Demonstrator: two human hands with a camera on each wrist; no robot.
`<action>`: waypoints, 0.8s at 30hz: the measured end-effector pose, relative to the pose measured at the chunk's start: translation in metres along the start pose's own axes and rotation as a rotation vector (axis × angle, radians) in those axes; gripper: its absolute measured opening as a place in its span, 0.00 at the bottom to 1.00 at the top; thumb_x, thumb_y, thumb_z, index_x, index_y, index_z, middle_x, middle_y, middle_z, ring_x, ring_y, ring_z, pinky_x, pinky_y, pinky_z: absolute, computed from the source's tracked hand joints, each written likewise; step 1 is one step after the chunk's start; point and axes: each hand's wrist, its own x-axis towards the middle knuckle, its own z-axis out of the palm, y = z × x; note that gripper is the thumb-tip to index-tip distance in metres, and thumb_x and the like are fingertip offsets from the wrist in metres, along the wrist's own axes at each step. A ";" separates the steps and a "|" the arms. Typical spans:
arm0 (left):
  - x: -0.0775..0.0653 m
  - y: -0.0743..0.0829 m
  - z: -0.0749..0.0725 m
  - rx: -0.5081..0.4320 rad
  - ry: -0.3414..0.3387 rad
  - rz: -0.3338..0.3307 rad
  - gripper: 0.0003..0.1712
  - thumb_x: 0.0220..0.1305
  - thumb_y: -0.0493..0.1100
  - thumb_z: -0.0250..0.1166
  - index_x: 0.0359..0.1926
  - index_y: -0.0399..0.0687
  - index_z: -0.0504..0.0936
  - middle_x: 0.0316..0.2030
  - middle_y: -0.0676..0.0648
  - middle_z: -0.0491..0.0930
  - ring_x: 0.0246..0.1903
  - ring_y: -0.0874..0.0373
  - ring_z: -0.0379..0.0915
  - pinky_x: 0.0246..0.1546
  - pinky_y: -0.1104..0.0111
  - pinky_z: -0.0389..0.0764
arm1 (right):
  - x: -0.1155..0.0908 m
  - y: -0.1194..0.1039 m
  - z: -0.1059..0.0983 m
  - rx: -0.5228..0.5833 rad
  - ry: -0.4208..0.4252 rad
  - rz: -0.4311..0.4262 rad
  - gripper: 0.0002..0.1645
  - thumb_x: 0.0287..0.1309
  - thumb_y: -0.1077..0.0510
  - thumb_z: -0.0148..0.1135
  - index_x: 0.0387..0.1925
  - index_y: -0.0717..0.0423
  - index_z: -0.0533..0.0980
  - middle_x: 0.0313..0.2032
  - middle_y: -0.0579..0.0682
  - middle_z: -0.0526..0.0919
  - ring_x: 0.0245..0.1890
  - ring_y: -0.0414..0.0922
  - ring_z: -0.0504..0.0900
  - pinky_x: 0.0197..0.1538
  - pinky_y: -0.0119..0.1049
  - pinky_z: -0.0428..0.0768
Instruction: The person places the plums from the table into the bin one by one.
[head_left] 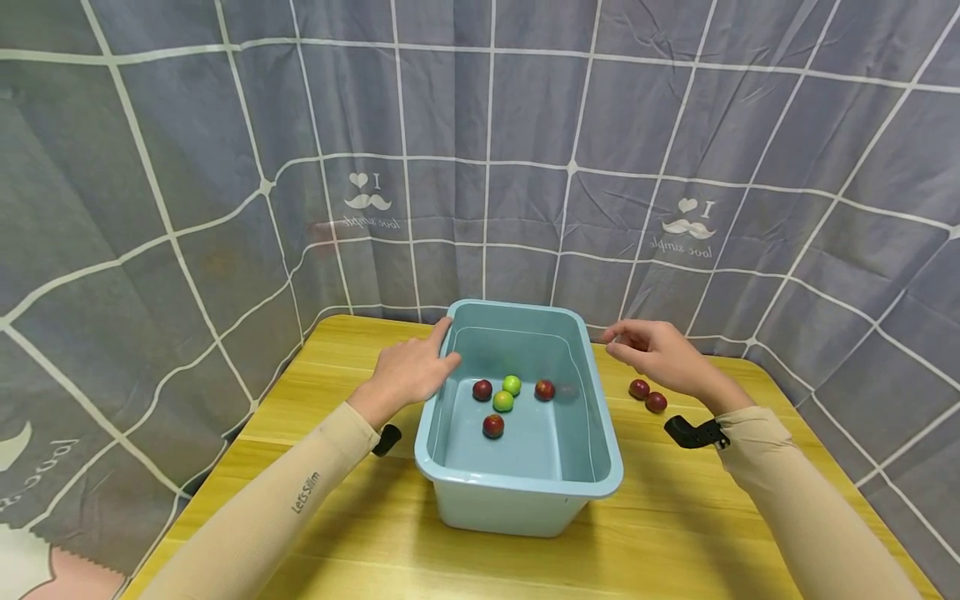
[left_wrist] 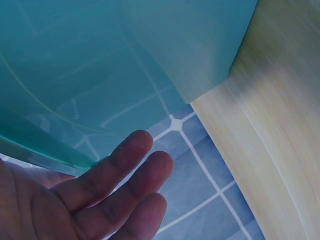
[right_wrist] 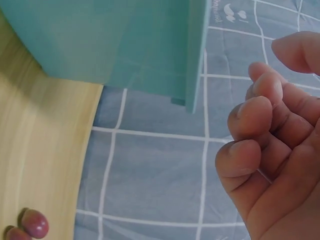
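A light blue plastic tub stands on the wooden table. On its floor lie three dark red plums and two small round green fruits. My left hand rests at the tub's left rim, its index finger and thumb over the edge; the other fingers extend loosely beside the outer wall in the left wrist view. Beyond the right rim, my right hand hovers with loosely bent fingers and nothing between them. Two more plums sit on the table below it, also visible in the right wrist view.
The wooden table extends on both sides of the tub. A grey curtain with white grid lines hangs behind the table and along its sides. Black straps are on the wrists over beige sleeves.
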 end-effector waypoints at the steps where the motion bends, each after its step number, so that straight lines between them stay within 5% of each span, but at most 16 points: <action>1: 0.000 0.000 0.000 0.003 -0.001 -0.002 0.41 0.70 0.61 0.44 0.80 0.58 0.47 0.23 0.47 0.77 0.23 0.52 0.74 0.21 0.61 0.71 | -0.002 0.002 0.000 0.009 0.004 -0.002 0.11 0.72 0.51 0.58 0.50 0.48 0.81 0.24 0.47 0.75 0.22 0.43 0.72 0.33 0.35 0.72; 24: 0.000 -0.001 0.000 -0.001 0.001 -0.005 0.42 0.70 0.61 0.44 0.81 0.59 0.47 0.23 0.47 0.76 0.22 0.51 0.74 0.21 0.61 0.70 | -0.034 0.042 0.009 0.161 0.153 0.061 0.14 0.73 0.52 0.56 0.54 0.52 0.78 0.23 0.53 0.72 0.20 0.45 0.70 0.24 0.36 0.70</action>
